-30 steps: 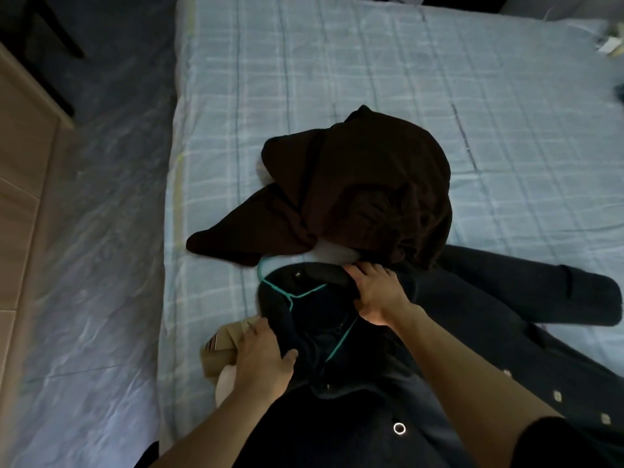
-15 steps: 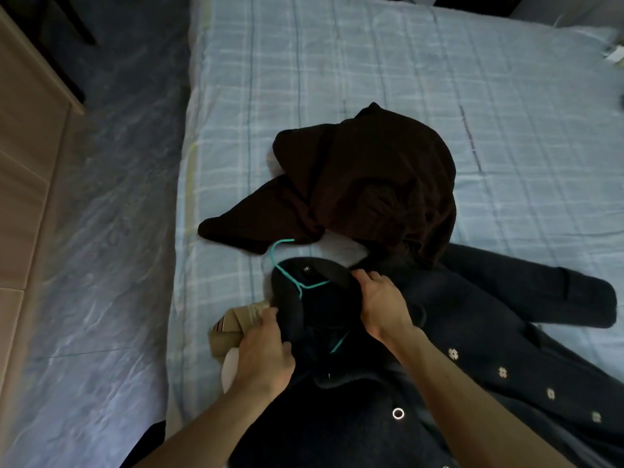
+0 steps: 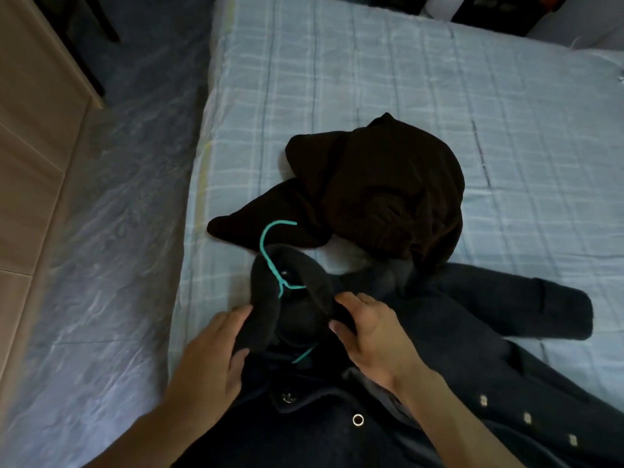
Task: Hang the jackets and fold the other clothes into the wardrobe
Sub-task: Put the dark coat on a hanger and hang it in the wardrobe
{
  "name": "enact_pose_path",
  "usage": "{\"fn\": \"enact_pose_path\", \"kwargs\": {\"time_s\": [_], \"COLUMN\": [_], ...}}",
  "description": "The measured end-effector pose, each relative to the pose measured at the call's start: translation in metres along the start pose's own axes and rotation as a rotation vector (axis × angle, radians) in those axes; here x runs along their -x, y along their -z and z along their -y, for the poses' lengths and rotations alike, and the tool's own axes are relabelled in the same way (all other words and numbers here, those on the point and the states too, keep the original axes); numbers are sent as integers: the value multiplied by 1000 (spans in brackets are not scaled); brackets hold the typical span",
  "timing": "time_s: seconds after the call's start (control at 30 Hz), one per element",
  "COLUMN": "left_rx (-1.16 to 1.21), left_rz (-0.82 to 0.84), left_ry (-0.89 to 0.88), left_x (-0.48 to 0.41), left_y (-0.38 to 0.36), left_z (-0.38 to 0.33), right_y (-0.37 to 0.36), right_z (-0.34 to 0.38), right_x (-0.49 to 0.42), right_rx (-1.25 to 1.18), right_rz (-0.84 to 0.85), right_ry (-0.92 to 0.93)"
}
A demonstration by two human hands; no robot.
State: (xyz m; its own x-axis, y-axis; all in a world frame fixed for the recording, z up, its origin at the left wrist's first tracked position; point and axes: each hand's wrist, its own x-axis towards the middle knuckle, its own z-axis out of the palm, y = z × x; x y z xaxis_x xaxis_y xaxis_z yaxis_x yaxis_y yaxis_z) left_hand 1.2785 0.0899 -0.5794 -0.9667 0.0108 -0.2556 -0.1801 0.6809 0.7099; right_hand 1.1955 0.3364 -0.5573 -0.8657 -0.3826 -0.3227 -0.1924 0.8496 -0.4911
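Note:
A dark navy coat (image 3: 456, 336) with metal buttons lies on the bed, one sleeve stretched to the right. A teal wire hanger (image 3: 270, 255) sits inside its collar, the hook sticking out past the top. My left hand (image 3: 209, 363) grips the left side of the collar. My right hand (image 3: 368, 336) pinches the collar's right side. Just beyond the coat lies a crumpled dark brown garment (image 3: 371, 190).
The bed (image 3: 371, 79) has a light blue checked sheet. A white piece of cloth (image 3: 341, 258) shows between the two garments. A beige wardrobe (image 3: 30, 157) stands at the left, across a strip of grey floor (image 3: 101, 265).
The hanger hook has emerged from the collar and now sticks out above it. Both hands shifted along the collar; the beige item near my left hand is no longer seen.

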Motion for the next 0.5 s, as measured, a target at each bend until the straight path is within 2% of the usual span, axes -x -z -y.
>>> {"fn": "enact_pose_path", "kwargs": {"time_s": [0.1,0.13,0.23,0.3,0.4,0.5], "left_rx": [8,10,28,29,37,52], "left_rz": [1,3,9,8,-7,-5], "left_ry": [-7,-13,-36,-27,-3,0], "left_x": [-1,-2,-4,-3,-2,-2], "left_y": [2,1,-2,-2,-5,-6], "left_z": [-5,-6,-4,0,4,7], "right_y": [6,6,4,5,2,-5], "right_z": [-6,-10,-29,-39,-46,-46], "right_x": [-26,-34,-54,-65,-77,-75], "right_rx": [-199,-159,175,355,368,307], "right_rz": [105,118,-40,-13,163,183], "right_ry": [-57,-67,6,74,88,57]}}
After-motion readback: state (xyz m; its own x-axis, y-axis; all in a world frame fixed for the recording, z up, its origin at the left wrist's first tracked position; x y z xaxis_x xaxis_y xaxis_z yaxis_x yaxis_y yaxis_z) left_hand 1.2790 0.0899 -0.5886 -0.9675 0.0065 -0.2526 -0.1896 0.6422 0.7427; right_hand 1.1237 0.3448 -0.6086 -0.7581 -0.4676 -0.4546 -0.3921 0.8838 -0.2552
